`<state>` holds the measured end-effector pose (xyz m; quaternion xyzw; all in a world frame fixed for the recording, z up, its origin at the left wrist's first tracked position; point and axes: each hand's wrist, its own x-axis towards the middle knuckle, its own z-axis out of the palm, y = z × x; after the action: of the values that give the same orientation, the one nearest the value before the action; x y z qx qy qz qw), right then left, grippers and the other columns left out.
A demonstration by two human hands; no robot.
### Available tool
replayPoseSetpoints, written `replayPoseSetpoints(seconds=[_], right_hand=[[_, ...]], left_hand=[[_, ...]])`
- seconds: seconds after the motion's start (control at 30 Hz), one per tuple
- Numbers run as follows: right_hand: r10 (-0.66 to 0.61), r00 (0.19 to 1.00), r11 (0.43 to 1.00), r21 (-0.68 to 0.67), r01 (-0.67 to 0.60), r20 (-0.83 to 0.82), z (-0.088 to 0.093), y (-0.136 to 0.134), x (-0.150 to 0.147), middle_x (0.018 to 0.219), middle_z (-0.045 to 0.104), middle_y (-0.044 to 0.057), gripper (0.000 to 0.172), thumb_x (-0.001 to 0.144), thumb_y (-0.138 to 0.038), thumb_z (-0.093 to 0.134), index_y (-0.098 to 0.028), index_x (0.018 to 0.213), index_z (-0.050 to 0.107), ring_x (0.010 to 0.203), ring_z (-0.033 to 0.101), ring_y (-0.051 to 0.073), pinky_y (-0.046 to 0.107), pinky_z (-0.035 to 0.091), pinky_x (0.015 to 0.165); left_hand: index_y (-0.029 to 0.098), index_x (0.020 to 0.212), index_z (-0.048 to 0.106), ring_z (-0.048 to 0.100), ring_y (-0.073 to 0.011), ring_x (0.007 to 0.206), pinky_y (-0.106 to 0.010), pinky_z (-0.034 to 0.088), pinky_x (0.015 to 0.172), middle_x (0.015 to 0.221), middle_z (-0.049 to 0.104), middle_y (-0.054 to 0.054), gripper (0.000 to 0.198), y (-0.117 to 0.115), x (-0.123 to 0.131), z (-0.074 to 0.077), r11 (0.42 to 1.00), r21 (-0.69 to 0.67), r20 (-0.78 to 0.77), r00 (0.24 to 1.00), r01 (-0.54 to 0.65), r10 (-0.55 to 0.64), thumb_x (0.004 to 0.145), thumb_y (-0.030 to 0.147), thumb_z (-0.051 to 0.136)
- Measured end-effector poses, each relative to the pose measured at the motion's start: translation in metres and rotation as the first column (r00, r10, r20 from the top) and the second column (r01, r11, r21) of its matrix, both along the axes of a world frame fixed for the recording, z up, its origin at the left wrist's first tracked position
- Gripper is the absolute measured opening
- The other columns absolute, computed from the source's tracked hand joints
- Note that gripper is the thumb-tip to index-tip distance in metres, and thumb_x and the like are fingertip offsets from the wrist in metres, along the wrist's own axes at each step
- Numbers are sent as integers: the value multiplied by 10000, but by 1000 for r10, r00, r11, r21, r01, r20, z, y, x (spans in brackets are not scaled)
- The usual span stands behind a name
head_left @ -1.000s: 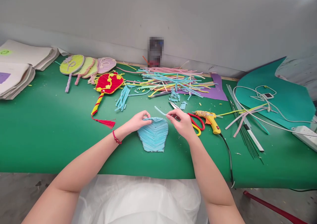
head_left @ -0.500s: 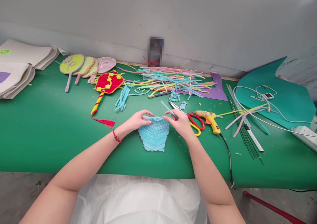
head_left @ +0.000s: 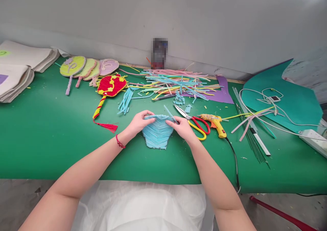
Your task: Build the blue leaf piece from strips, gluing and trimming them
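A flat panel of blue pipe cleaners [head_left: 157, 134], laid in a V pattern, is held by its upper edge between my two hands. My left hand [head_left: 142, 122] pinches its upper left corner, thumb on the front. At the upper right, my right hand [head_left: 181, 126] grips the edge, and a loose blue pipe cleaner [head_left: 169, 112] sticks out from the same fingers. Red and yellow scissors [head_left: 195, 122] lie just right of my right hand, blades partly apart. Beyond them rests a yellow glue gun [head_left: 216, 125].
Across the back lies a heap of coloured pipe cleaners [head_left: 176, 81]. A red fan [head_left: 112, 86] with a tassel and several pastel fans [head_left: 73, 66] lie at the left, near stacked cloth-like sheets [head_left: 15, 81]. At right are thin wires [head_left: 251, 142], a teal sheet [head_left: 301, 101] and a power strip [head_left: 314, 139].
The panel's top edge has come up and its lower edge has shifted away from me, so it looks tilted. My right hand has closed in on the panel's edge.
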<state>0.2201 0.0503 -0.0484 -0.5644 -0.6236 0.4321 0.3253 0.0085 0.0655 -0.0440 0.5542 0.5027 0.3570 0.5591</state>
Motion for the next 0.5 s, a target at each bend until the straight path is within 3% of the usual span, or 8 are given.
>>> replayPoseSetpoints(seconds=[0.17, 0.5], right_hand=[[6, 1000, 999, -31, -7, -19, 2, 0, 2, 660, 577, 5, 382, 719, -543, 605, -179, 807, 678, 653, 500, 165, 272, 386, 599], [9, 1000, 999, -51, -9, -13, 4, -1, 3, 660, 558, 1, 400, 718, -559, 596, -174, 799, 667, 635, 477, 150, 260, 375, 584]], left_hand=[[157, 848, 604, 574, -172, 775, -261, 442, 691, 834, 636, -26, 303, -2, 1, 2, 994, 104, -70, 997, 18, -10, 723, 433, 614], [154, 794, 609, 553, -160, 711, -259, 427, 657, 754, 621, -15, 332, -1, 1, 4, 998, 57, -15, 1000, -5, 6, 767, 479, 549]])
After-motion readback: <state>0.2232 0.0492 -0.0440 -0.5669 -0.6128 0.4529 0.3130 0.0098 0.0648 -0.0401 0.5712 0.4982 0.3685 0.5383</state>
